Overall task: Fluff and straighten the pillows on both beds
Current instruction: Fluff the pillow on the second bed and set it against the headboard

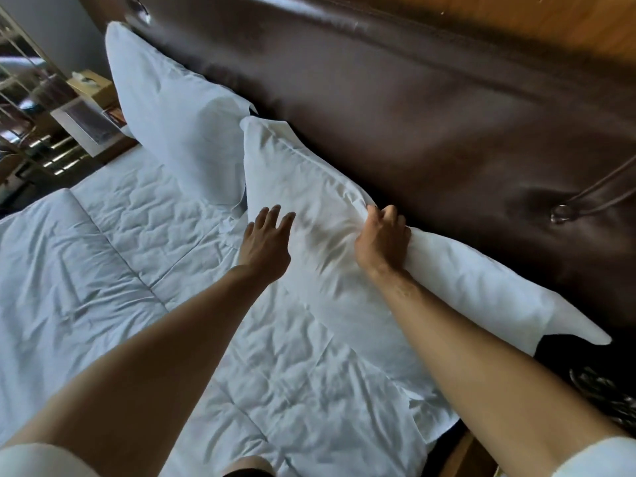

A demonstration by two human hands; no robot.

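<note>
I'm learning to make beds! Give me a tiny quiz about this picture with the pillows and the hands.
1. True or false: the right hand grips the top edge of the near pillow.
2. How many white pillows lean on the brown headboard?
3. The left hand is: A) flat and open on the near pillow, B) holding the far pillow, C) on the folded duvet.

Key: 1 true; 2 two; 3 A.
</note>
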